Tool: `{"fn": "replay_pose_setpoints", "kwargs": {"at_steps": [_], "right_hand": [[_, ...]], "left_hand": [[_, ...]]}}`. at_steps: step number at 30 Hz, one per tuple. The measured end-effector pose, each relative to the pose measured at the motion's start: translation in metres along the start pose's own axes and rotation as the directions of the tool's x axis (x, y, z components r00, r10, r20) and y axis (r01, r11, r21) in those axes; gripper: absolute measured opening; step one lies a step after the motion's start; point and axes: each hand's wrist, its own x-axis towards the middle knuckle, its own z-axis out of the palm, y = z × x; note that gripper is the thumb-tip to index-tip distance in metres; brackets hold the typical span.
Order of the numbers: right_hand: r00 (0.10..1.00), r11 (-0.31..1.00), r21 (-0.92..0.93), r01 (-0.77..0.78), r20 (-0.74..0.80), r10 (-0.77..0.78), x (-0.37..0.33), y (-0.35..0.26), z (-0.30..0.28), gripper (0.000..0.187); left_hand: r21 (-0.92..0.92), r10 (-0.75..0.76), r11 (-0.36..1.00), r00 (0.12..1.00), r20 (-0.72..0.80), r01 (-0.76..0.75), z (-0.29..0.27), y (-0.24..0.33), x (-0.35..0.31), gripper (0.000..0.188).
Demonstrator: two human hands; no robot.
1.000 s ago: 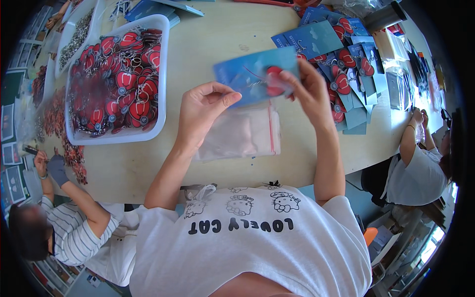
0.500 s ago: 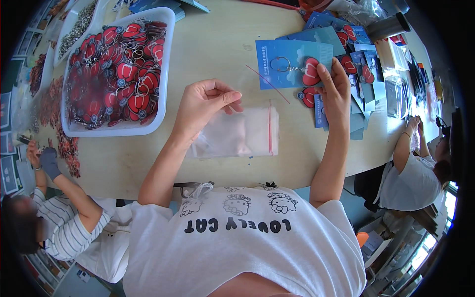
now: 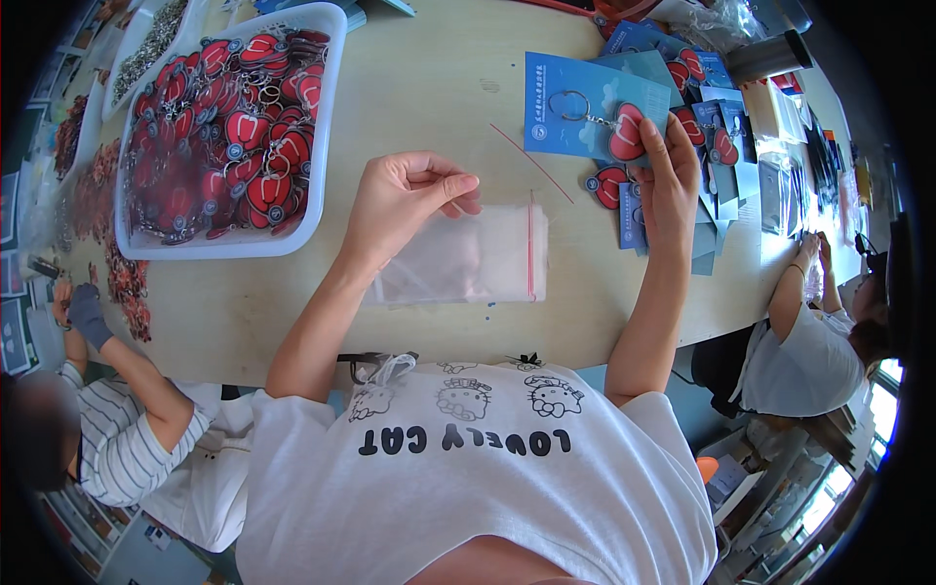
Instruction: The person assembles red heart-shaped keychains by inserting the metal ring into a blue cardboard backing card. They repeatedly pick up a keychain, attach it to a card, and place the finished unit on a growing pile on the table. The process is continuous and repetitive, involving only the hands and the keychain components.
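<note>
My right hand (image 3: 671, 185) pinches a blue card (image 3: 546, 93) together with a red heart-like keychain (image 3: 627, 132), the thumb pressing on the charm's edge. The keychain's metal ring and short chain lie across the card's face. My left hand (image 3: 414, 200) hovers with curled fingers, thumb against them, and nothing shows in its grasp. Beneath and beside it lies a stack of clear plastic bags (image 3: 487, 263) with a red strip along one edge. A thin red strip (image 3: 531, 161) rests on the table between my hands.
A white bin (image 3: 327, 127) full of red keychains (image 3: 244, 132) stands at left, beside a tray of metal rings (image 3: 151, 49). Blue cards and more keychains (image 3: 723, 146) are piled at right, near a dark cylinder (image 3: 770, 57). Co-workers' arms (image 3: 161, 405) (image 3: 788, 292) are at both sides.
My right hand has shifted slightly right and up, carrying the card and keychain. My left hand stays almost where it was. The co-worker's hands at left have moved a little.
</note>
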Motion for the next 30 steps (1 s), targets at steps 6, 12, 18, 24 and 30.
{"fn": "replay_pose_setpoints", "kwargs": {"at_steps": [6,12,18,24,30], "right_hand": [[1.0,0.995,-0.096,-0.007,0.021,0.009,-0.001,0.003,0.003,0.024],[0.995,0.975,-0.223,0.015,0.097,0.007,-0.005,-0.005,0.004,0.03],[0.979,0.957,-0.289,-0.03,0.185,0.087,-0.009,-0.019,-0.003,0.03],[0.952,0.957,-0.285,0.054,0.305,0.037,-0.006,-0.015,-0.014,0.039],[0.866,0.895,-0.446,-0.028,0.437,0.245,-0.01,-0.019,0.002,0.03]], "left_hand": [[-0.003,0.008,1.0,1.0,0.0,-0.008,0.0,-0.001,-0.001,0.014],[-0.041,-0.004,0.999,1.0,0.009,0.004,-0.004,0.002,-0.001,0.014],[-0.079,-0.005,0.997,0.999,0.037,0.008,-0.003,0.0,0.0,0.013],[-0.067,0.005,0.998,0.994,0.107,0.003,-0.004,-0.002,0.001,0.011],[0.079,-0.043,0.996,0.992,0.116,0.033,0.01,0.004,-0.001,0.011]]}}
